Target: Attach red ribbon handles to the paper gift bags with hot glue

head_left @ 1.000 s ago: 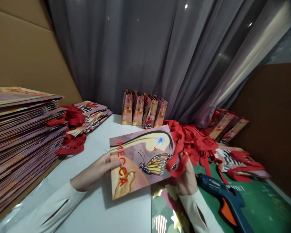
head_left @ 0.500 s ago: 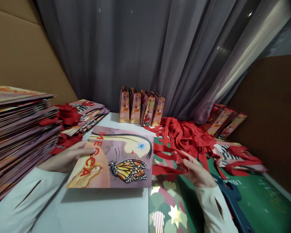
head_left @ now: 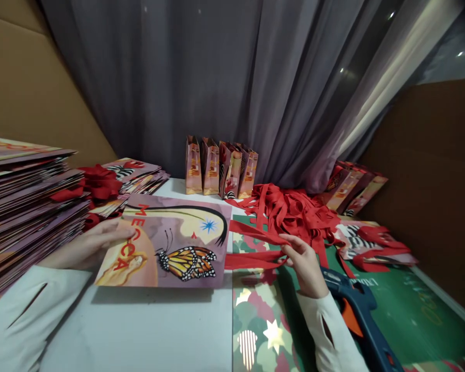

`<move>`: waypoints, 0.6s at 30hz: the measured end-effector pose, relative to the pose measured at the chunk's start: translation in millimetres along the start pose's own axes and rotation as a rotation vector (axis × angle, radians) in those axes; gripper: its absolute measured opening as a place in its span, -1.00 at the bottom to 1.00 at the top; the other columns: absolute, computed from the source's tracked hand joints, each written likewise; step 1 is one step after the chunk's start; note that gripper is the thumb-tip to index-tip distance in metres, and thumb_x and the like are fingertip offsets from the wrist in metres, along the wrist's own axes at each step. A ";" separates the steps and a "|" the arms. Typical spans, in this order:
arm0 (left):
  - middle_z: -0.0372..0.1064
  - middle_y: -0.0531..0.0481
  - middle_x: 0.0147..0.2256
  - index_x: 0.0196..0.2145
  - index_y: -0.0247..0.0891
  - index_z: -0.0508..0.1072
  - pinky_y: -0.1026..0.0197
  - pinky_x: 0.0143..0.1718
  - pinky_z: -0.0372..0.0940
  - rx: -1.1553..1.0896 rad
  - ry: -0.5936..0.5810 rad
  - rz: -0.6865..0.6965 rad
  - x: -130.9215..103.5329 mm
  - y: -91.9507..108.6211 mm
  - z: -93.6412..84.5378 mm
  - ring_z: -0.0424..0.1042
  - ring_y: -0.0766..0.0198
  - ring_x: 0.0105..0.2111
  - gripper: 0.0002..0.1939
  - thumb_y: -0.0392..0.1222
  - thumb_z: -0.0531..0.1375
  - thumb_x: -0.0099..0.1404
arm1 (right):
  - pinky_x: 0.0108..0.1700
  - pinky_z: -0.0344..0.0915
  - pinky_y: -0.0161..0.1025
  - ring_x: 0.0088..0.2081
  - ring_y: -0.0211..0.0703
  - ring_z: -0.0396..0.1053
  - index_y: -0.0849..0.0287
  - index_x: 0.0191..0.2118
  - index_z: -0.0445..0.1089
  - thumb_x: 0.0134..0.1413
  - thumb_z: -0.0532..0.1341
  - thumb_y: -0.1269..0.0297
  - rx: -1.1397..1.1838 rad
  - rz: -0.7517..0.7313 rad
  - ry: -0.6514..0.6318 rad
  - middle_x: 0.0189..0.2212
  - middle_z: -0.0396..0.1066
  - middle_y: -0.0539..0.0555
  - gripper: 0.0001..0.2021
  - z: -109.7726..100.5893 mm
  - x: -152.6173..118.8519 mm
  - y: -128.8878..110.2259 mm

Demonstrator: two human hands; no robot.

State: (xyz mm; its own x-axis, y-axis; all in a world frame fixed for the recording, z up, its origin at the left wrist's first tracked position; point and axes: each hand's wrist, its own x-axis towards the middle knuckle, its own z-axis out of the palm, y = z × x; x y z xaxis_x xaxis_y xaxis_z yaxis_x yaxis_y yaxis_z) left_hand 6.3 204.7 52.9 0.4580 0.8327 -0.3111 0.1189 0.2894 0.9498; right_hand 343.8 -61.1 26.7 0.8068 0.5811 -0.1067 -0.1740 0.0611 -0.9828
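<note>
A flat, folded paper gift bag [head_left: 186,237] printed with a butterfly and the word MECCA is held level above the white table. My left hand [head_left: 95,243] grips its left end, thumb on top and fingers underneath. From the bag's right edge run two strands of red ribbon [head_left: 256,261], stretched toward my right hand [head_left: 302,261]. That hand pinches the ribbon between thumb and fingers, closed on it. Behind it lies a tangled heap of red ribbons [head_left: 294,212]. Beside my right wrist rests a dark blue glue gun [head_left: 366,315] with an orange trigger.
On the left rises a tall stack of flat bags [head_left: 27,222], with ribboned bags [head_left: 137,170] behind it. Several small upright bags [head_left: 211,170] stand by the grey curtain [head_left: 158,82]. At right are more upright bags [head_left: 349,186], a ribboned flat bag [head_left: 372,243] and a green board [head_left: 414,305].
The bag and my left hand have shifted slightly left. My right hand has turned a little, pulling the ribbon straighter. More of the glue gun shows, and the view has moved slightly.
</note>
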 end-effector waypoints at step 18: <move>0.48 -0.02 -0.56 -0.48 -0.27 0.46 0.24 -0.62 0.42 -0.009 -0.004 -0.008 1.9 0.8 -5.8 0.48 0.16 -0.60 -0.51 -0.12 0.52 -0.42 | -0.09 0.34 -0.22 -0.18 -0.15 0.45 0.10 -0.08 0.50 -0.09 0.39 0.06 -0.017 0.034 -0.408 -0.16 0.50 0.10 -0.59 -16.7 1.1 -3.2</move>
State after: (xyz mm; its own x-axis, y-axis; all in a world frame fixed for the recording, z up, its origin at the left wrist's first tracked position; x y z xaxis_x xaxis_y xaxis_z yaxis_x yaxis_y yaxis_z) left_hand 2.2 209.3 52.9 0.4602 0.8285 -0.3190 0.1146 0.3009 0.9468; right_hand 354.7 -74.2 27.2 0.5097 0.8572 -0.0741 -0.1843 0.0246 -0.9826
